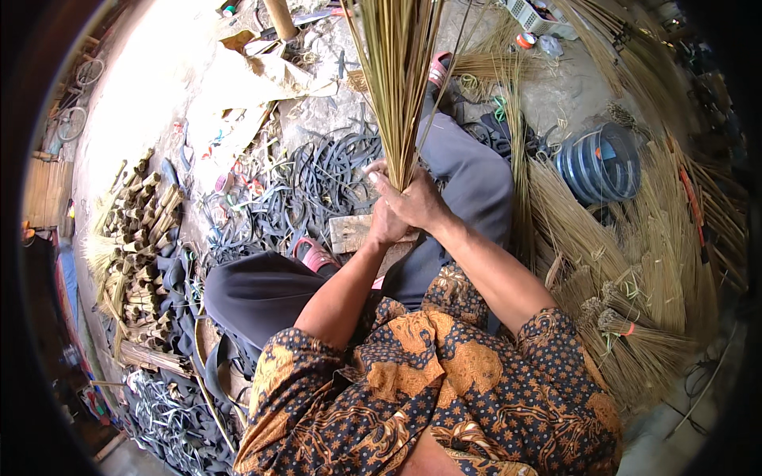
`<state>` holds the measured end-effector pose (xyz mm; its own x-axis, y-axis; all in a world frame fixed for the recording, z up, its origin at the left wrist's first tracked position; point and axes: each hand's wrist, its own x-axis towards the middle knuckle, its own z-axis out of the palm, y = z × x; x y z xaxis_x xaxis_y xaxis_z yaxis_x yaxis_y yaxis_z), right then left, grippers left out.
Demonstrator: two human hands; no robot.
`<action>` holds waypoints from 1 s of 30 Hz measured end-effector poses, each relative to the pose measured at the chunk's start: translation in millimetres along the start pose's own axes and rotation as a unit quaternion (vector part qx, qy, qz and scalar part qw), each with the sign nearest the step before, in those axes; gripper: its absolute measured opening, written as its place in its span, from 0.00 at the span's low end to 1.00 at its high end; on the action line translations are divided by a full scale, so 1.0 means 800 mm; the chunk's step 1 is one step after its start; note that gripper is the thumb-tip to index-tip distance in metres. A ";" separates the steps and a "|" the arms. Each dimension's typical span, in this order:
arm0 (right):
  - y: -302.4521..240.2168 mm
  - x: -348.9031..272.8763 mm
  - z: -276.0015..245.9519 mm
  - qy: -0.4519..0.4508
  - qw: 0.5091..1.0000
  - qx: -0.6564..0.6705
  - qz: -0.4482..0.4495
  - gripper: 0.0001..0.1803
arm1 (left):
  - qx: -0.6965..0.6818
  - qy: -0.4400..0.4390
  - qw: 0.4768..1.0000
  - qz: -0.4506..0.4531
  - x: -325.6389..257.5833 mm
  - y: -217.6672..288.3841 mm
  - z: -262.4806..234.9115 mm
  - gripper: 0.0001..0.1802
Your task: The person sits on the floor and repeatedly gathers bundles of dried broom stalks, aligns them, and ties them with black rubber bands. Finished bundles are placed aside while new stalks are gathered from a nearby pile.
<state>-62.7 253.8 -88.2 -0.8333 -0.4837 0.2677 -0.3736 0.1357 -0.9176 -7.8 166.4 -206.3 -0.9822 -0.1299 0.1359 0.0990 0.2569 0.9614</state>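
Note:
A tall bundle of thin, tan-green broom sticks [394, 87] stands nearly upright in front of me, its loose tips fanning out toward the top edge. My right hand [418, 200] wraps around the narrow lower end, thumb and fingers closed on it. Just below and touching it, my left hand [386, 223] is also closed around the base, partly covered by the right. The very bottom of the bundle is hidden by the hands. A small wooden block [349, 236] lies between my legs, beside the left wrist.
Black rubber strips [333, 178] lie heaped ahead on the left. Short tied bundles [143, 254] are stacked at the far left. To my right are a clear bluish plastic container [597, 165], loose sticks [663, 230] and tied stick bundles [623, 324]. A white crate [540, 17] sits at the back.

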 end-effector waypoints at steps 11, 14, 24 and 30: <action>0.010 0.001 0.000 0.022 1.000 -0.009 -0.003 0.11 | 0.011 -0.160 0.965 -0.207 -0.002 -0.020 0.011 0.21; -0.001 0.027 -0.026 0.007 0.975 0.127 0.180 0.13 | 0.008 -0.172 0.965 -0.197 -0.006 0.001 0.005 0.19; -0.054 0.046 -0.074 -0.161 0.844 0.478 0.182 0.31 | -0.170 -0.263 0.933 -0.175 0.045 0.146 -0.060 0.13; -0.055 0.054 -0.033 0.067 0.914 0.353 0.190 0.11 | 0.107 -0.049 0.978 -0.169 0.033 0.183 -0.047 0.15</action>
<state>-92.5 249.7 -28.4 -0.9080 -0.4013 -0.1200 0.2699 -0.3416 -0.9003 -13.0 164.9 -52.9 -0.9645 -0.1526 -0.2153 -0.2601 0.4118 0.8734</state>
